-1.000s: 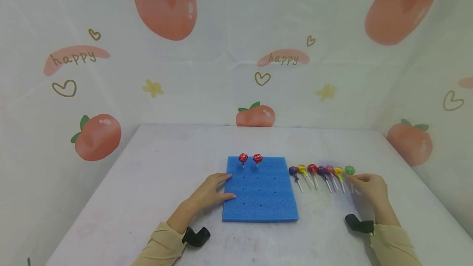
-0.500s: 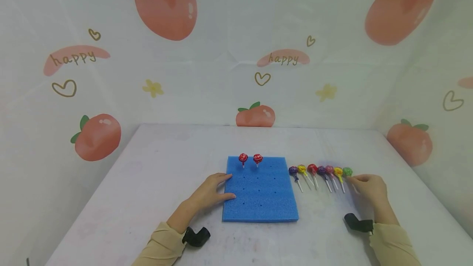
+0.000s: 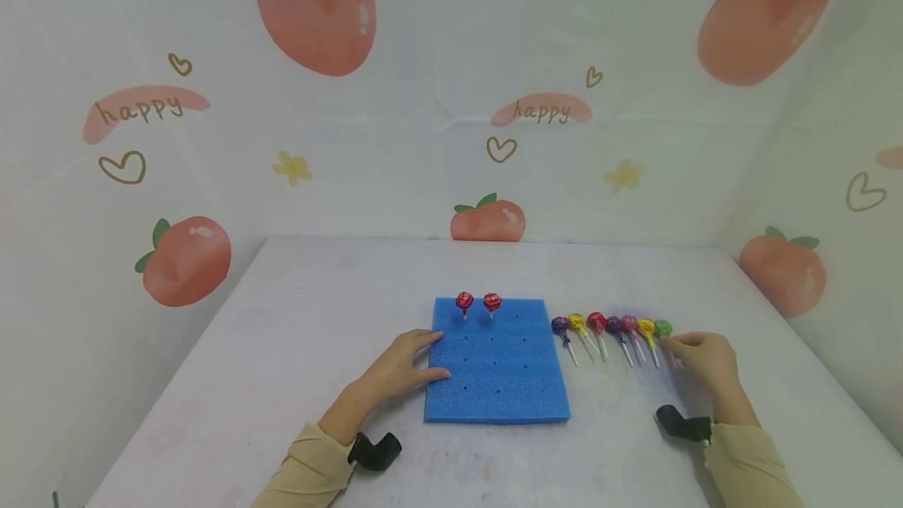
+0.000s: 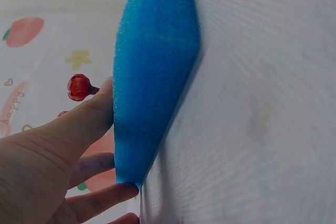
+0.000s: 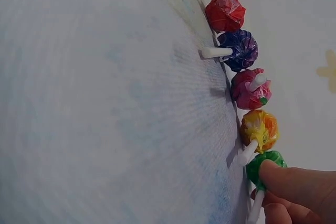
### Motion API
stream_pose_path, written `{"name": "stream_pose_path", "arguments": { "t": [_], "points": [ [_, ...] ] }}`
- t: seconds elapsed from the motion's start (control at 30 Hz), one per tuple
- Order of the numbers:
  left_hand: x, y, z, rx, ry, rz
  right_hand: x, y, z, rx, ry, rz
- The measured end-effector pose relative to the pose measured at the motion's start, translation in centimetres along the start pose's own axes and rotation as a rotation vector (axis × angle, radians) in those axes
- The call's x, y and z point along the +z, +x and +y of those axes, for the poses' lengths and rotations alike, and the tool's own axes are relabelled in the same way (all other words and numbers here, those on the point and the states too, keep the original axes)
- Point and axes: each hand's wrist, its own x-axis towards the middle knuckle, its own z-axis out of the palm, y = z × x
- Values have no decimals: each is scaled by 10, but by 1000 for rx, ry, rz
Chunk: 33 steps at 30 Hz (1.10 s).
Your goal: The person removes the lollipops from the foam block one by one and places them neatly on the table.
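Observation:
My right hand (image 3: 708, 359) pinches a green-wrapped lollipop (image 3: 662, 328) at the right end of a row of lollipops. In the right wrist view the thumb (image 5: 286, 179) lies against the green wrapper, close beside a yellow lollipop (image 5: 260, 128). My left hand (image 3: 391, 367) rests on the left edge of a blue foam block (image 3: 494, 406), thumb and forefinger spread on its top; the left wrist view shows other fingers at its side. Two red lollipops (image 3: 491, 302) stand upright in the foam's back row, sticks down, with small holes dotting the rest.
Left of the green one lie purple (image 3: 560, 325), yellow (image 3: 576, 322), red (image 3: 596, 323), purple (image 3: 614, 325) and pink (image 3: 629, 324) lollipops, sticks toward me. The white table (image 3: 317, 281) meets a fruit-printed cloth (image 3: 423, 61) at the back.
My right hand has shifted slightly left, bringing the green lollipop right up to the yellow one. The left hand and the foam block have stayed put.

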Motion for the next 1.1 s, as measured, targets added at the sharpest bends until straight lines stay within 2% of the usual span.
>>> {"name": "stream_pose_path", "arguments": {
  "t": [0.53,0.77,1.1],
  "points": [
    [-1,-1,1,15,11,7,0,5,2,14,-5,-29],
    [-1,0,0,24,15,7,2,9,8,62,31,-19],
    [0,-1,1,3,2,0,-3,5,7,12,66,-6]
  ]
}}
